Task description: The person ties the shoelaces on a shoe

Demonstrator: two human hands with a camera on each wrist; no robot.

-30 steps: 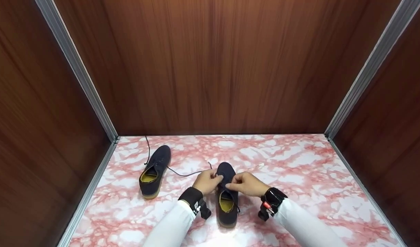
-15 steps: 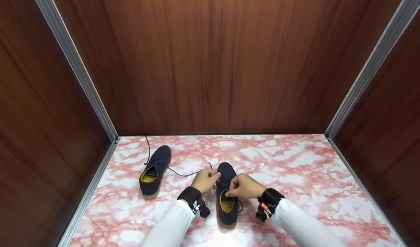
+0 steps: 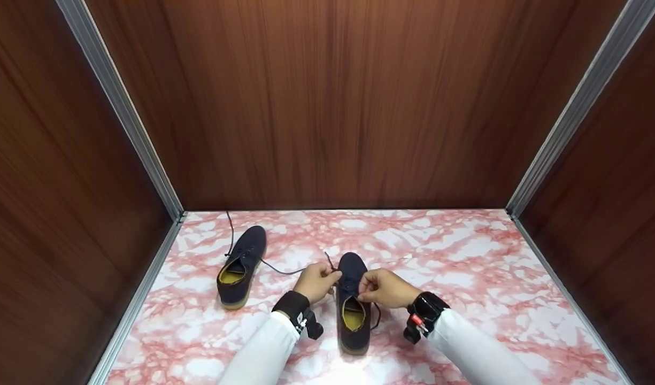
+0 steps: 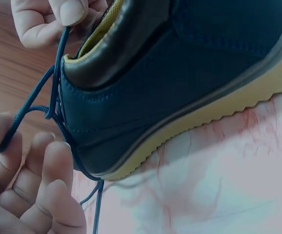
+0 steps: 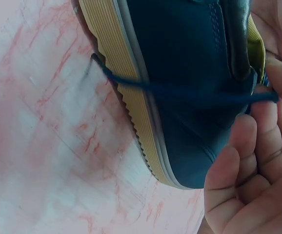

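Note:
A dark navy lace-up shoe with yellow lining points its toe away from me, between my hands. On its left side my left hand pinches a blue shoelace between thumb and forefinger; the other fingers curl loosely below. My right hand pinches another stretch of lace over the shoe's opening. The lace strands cross and loop at the tongue. A lace end trails from my right fingers down across the shoe's side.
A matching navy shoe stands to the left, with its long laces spread out on both sides. Red and white marbled tabletop lies underneath. Brown wood-grain panels enclose the back and sides.
My right hand has moved from over the laces back toward the shoe's opening, then slightly right. My left hand has drawn slightly left. The lace on the shoe's right side bows out wider.

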